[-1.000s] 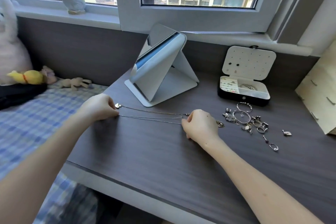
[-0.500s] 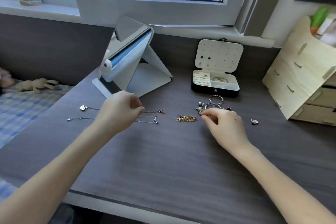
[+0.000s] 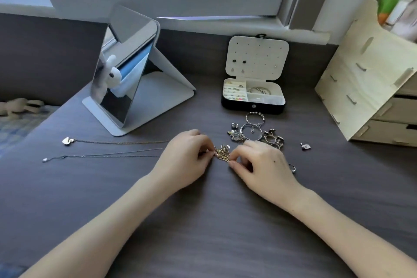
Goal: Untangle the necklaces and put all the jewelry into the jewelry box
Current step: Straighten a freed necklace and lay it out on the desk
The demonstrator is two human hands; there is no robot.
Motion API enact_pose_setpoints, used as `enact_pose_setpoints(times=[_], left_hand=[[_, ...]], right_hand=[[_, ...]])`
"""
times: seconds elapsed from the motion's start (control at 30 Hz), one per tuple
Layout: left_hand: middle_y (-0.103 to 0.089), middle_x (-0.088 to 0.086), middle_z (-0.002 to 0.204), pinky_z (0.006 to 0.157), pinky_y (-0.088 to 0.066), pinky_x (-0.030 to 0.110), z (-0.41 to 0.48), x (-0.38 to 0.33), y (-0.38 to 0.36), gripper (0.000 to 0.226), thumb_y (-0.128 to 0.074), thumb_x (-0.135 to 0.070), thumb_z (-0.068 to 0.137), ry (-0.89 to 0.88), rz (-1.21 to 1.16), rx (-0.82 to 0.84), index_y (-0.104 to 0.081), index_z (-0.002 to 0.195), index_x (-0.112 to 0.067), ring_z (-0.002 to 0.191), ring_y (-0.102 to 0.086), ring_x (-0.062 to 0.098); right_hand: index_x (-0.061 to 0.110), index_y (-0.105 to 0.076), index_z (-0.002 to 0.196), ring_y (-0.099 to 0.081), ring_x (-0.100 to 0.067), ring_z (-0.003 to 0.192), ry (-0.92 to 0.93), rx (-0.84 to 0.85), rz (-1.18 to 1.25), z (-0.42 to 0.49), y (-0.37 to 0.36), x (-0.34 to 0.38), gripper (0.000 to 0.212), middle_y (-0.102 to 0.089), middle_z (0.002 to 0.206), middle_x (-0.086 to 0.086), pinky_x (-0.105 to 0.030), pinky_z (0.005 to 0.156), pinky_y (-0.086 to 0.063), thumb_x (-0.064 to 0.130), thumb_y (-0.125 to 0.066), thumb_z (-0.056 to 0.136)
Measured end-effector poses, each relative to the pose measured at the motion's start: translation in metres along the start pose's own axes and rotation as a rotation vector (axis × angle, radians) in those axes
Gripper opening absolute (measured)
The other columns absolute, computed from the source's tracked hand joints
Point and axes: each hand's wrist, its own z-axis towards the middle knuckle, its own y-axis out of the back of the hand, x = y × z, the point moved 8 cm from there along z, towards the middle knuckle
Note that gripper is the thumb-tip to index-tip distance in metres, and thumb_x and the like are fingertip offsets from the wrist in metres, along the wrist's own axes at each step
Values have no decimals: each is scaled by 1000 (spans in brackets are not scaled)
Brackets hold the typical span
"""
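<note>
A small tangled gold chain (image 3: 221, 153) lies on the dark desk between my hands. My left hand (image 3: 185, 156) pinches its left side and my right hand (image 3: 259, 162) pinches its right side. Two thin necklaces lie stretched out to the left: one with a swan pendant (image 3: 67, 141), one silver chain (image 3: 101, 155) below it. The open jewelry box (image 3: 252, 106), black with a white lid, stands behind. A heap of rings and bracelets (image 3: 255, 132) lies in front of the box.
A folding mirror (image 3: 126, 67) stands at the left rear. A wooden drawer unit (image 3: 372, 88) fills the right side. A loose charm (image 3: 305, 146) and a ring (image 3: 292, 168) lie right of my right hand. The window wall runs behind the desk.
Both hands let go of the two thin necklaces, which now lie stretched at the left. My hands moved right and closed on the tangled gold chain. The view shifted right.
</note>
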Motion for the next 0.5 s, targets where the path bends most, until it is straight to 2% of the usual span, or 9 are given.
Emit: enact_pose_setpoints(times=[0.13, 0.3, 0.4, 0.5], left_hand=[[-58, -2, 82, 70, -46, 30, -6, -4, -4, 1, -69, -19, 79, -63, -51, 120, -69, 81, -19, 74, -55, 15], [-55, -8, 77, 70, -43, 27, -11, -8, -8, 12, -65, -28, 81, -60, -59, 241, -63, 71, -22, 70, -52, 7], [-53, -11, 75, 67, -43, 26, -12, -10, -8, 16, -56, -39, 77, -49, -55, 226, -61, 71, -26, 70, -52, 6], [-53, -13, 78, 68, -43, 25, -14, -19, -13, 13, -56, -39, 78, -94, -69, 210, -66, 78, -30, 74, -52, 8]], right_hand=[[28, -59, 71, -43, -5, 62, 64, 116, 70, -21, 5, 9, 17, -44, 64, 17, -26, 57, -42, 40, -50, 77], [29, -65, 75, -45, 0, 65, 108, 318, 176, -33, 9, 14, 20, -58, 67, 15, -16, 61, -37, 44, -54, 80], [27, -67, 74, -50, -3, 66, -2, 247, 254, -19, 20, 1, 17, -60, 66, 12, -14, 61, -36, 41, -59, 80], [28, -64, 72, -51, -6, 66, -110, 159, 205, -3, 24, -12, 14, -60, 66, 11, -20, 60, -37, 39, -62, 81]])
